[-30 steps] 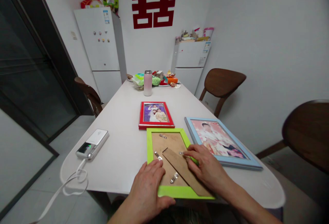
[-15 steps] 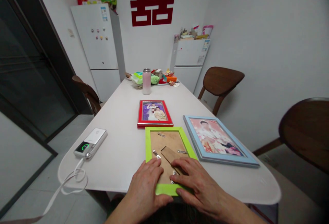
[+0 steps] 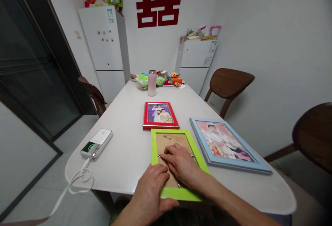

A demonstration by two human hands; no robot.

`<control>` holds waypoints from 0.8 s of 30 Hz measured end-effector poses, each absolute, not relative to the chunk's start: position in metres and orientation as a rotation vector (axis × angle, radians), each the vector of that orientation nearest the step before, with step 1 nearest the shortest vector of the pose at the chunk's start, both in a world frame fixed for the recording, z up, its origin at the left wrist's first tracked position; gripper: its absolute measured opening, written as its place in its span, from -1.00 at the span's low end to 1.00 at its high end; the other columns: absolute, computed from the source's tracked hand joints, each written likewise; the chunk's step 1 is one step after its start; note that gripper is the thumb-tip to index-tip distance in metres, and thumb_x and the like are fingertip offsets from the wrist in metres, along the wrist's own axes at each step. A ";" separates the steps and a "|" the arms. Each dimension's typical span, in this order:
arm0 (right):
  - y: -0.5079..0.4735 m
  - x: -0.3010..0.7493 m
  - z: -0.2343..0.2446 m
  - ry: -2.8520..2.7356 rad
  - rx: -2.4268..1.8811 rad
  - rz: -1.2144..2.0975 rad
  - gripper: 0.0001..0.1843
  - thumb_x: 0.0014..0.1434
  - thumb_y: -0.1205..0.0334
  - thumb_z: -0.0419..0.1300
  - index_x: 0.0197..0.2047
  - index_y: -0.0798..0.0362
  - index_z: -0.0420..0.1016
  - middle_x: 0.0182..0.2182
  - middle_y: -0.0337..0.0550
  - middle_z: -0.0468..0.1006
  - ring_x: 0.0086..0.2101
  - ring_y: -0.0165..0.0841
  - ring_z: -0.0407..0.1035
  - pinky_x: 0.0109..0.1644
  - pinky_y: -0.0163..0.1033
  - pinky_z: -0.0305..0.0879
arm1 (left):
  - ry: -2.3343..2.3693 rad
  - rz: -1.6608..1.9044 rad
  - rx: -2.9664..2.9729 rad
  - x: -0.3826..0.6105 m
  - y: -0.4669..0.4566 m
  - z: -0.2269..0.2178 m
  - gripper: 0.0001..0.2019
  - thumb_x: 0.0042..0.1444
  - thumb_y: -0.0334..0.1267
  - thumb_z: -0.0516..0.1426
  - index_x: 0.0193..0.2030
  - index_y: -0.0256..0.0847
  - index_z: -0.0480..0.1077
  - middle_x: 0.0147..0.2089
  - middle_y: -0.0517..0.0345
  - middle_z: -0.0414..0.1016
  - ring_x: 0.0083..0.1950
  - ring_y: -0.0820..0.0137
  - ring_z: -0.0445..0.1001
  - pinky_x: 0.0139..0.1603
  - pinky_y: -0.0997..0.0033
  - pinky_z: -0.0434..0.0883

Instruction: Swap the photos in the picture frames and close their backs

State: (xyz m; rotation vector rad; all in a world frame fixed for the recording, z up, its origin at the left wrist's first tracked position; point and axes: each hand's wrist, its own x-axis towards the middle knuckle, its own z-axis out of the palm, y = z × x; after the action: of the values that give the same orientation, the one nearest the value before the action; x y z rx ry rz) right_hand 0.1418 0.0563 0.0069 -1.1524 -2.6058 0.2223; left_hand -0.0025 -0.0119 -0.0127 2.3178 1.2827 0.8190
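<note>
Three frames on the desk. Which one's being worked? (A)

Green frame. It's face down at the near edge. Red frame is just behind it and blue frame just to its right, both face up. (B)

Hands? (A)

Both open and flat, gripping nothing. Left hand presses the near-left corner, thumb over the near rim. Right hand lies palm down on the backing board, fingertips beside the left turn clip. (B)

How far along? (A)

Board is seated in the recess, so I'd call that part done. Top clip looks swung over the board, and the left one seems only partly turned. The right and near clips are under the right hand, can't tell. My read is roughly midway, with the clips left to settle. (B)
</note>
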 end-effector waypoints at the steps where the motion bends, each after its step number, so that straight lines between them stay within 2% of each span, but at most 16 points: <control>1: 0.056 0.142 0.008 -2.628 -1.143 0.209 -0.77 0.07 0.34 0.00 -0.25 -0.02 0.43 -0.35 -0.13 0.36 -0.27 -0.33 0.14 -0.22 -0.23 0.04 | 1.285 0.825 2.305 -0.003 -0.012 -0.013 -0.53 -0.23 -0.03 0.21 -0.18 -0.27 0.32 -0.06 -0.04 0.34 -0.03 0.21 0.27 0.01 0.18 0.22; 7: 0.057 0.145 0.011 -2.608 -1.135 0.256 -0.75 0.08 0.33 -0.02 -0.25 -0.03 0.44 -0.37 -0.14 0.40 -0.27 -0.35 0.19 -0.21 -0.25 0.08 | 1.290 0.835 2.290 -0.003 -0.012 -0.016 -0.54 -0.22 -0.02 0.20 -0.20 -0.27 0.32 -0.06 -0.05 0.34 -0.03 0.20 0.27 0.01 0.15 0.21; 11: 0.081 0.144 0.008 -2.374 -1.352 0.256 -0.75 0.06 0.31 -0.01 -0.23 0.08 0.43 -0.32 -0.11 0.45 -0.26 -0.36 0.26 -0.18 -0.29 0.12 | 1.295 0.830 2.303 -0.003 -0.012 -0.015 -0.54 -0.25 -0.05 0.23 -0.21 -0.26 0.32 -0.06 -0.06 0.35 -0.01 0.18 0.26 0.04 0.08 0.17; 17: 0.125 0.137 -0.002 -2.206 -1.595 0.214 -0.80 0.02 0.23 0.01 -0.43 0.07 0.44 -0.44 -0.12 0.49 -0.40 -0.35 0.33 -0.35 -0.31 0.12 | 1.323 0.793 2.298 -0.002 -0.012 -0.013 -0.59 -0.29 -0.10 0.26 -0.29 -0.25 0.32 -0.05 -0.06 0.35 -0.02 0.19 0.27 0.00 0.12 0.22; 20: 0.137 0.133 -0.008 -2.136 -1.673 0.207 -0.82 -0.01 0.24 0.03 -0.45 0.08 0.43 -0.47 -0.09 0.50 -0.42 -0.33 0.34 -0.40 -0.31 0.09 | 1.353 0.738 2.302 -0.001 -0.013 -0.013 -0.62 -0.30 -0.13 0.27 -0.33 -0.25 0.30 -0.03 -0.05 0.33 0.00 0.18 0.26 0.05 0.09 0.17; 24: 0.143 0.132 -0.009 -2.066 -1.696 0.241 -0.86 -0.05 0.27 0.05 -0.48 0.10 0.42 -0.49 -0.08 0.50 -0.43 -0.34 0.34 -0.42 -0.32 0.09 | 1.406 0.627 2.319 0.000 -0.015 -0.009 -0.60 -0.31 -0.19 0.27 -0.29 -0.25 0.30 0.01 -0.06 0.31 0.03 0.17 0.24 0.09 0.03 0.11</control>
State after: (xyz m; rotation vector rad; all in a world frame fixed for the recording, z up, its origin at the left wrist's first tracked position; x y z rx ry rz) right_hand 0.1323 0.1428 -0.0088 -1.6964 -2.0656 0.2408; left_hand -0.0003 -0.0145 -0.0088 2.3187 1.4055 0.6271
